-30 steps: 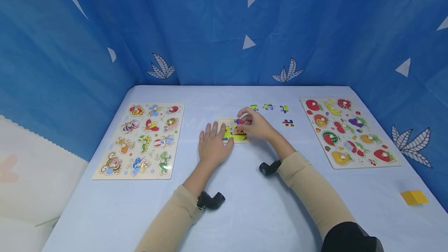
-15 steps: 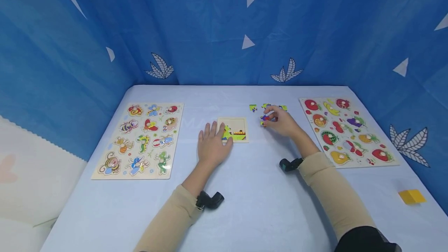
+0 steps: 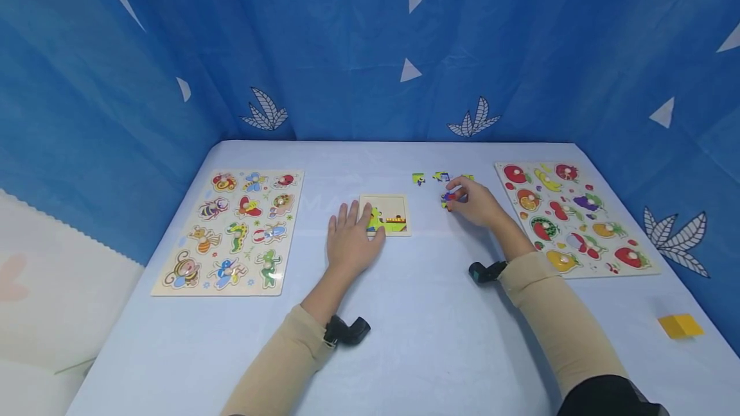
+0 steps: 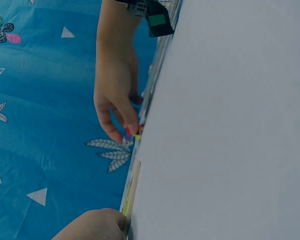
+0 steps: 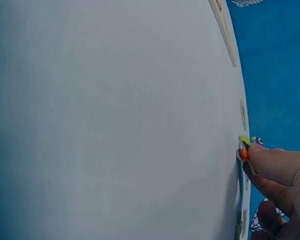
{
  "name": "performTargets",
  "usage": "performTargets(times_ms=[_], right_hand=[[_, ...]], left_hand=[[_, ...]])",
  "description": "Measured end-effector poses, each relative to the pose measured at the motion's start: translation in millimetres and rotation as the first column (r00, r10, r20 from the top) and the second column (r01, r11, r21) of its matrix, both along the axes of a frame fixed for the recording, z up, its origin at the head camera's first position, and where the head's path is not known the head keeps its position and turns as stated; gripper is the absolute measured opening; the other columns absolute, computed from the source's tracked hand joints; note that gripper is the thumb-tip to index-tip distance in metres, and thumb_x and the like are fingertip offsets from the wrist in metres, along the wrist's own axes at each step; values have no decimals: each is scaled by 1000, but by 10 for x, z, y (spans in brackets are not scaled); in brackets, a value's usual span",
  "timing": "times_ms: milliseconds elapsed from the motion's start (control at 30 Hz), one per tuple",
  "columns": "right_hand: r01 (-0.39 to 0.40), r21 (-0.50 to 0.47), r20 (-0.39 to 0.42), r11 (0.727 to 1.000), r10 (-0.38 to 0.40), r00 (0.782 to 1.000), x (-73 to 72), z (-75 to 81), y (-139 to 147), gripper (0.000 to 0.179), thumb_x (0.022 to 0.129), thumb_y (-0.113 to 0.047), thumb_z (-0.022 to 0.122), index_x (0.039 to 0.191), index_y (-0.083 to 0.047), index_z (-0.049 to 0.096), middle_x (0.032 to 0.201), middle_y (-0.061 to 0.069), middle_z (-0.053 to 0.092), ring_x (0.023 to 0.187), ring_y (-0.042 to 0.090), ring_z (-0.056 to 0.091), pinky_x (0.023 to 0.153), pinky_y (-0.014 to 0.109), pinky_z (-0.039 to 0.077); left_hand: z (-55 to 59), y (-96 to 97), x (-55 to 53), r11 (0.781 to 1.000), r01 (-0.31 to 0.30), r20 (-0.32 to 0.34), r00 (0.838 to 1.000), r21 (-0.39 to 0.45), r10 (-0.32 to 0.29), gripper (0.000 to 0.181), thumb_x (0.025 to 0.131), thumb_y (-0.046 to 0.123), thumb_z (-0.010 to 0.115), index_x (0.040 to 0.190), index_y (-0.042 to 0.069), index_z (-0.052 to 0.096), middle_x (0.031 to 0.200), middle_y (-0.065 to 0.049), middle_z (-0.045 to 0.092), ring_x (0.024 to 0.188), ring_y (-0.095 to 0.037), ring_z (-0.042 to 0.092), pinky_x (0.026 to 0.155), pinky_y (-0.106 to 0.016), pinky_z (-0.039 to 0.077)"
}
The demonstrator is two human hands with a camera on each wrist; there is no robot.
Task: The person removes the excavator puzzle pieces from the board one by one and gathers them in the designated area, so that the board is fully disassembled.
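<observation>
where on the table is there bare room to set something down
A wide free patch: the near middle of the table, between left sleeve and right sleeve. More room lies between the bug board and left sleeve, and between right sleeve, fruit board and yellow block. Crowded: around the small frame, left hand, loose pieces and right hand.

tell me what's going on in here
A person's left hand lies spread over the left edge of a small, partly filled wooden puzzle frame. Their right hand pinches a colourful puzzle piece, off to the right of the frame. More loose pieces lie beyond it, not yet in the frame.
</observation>
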State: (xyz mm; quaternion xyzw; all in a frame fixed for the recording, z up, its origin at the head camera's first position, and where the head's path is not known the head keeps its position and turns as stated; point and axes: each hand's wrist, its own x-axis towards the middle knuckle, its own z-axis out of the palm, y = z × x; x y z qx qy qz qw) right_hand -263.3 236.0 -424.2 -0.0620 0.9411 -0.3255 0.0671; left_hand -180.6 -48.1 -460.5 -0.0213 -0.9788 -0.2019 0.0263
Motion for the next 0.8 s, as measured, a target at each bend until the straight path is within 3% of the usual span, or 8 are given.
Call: performTargets(times_ms=[367,533,800], right_hand=[[15,55,-21,998,-14,1000,5,-2,8,36,94,-21,68,128,-17,55,112,11,60,110,30,49,94,48,46],[23,105,-25,994,-21,999,11,5,6,36,93,-24,69,127,-18,57,111,9,59,114,30,42,94,49,45],[27,160,-61,987,-18,998,31,12,-5,35,92,-25,71,124,-19,60,116,8,58,111,30,43,88,48,47]], left_hand=[[-11,-8,2,1000,3,-10,1000,5,-3,69,97,58,39,156,24,33,166,-8,23,156,-30,11,125,-52,9],[-7,-10,1,1000,4,-6,1000,0,-4,69,97,59,38,156,24,32,166,-7,22,156,-30,11,125,-52,10],[-4,-8,3,1000,5,-5,1000,7,-5,69,97,58,39,157,25,31,166,-7,22,156,-30,11,125,-52,9]])
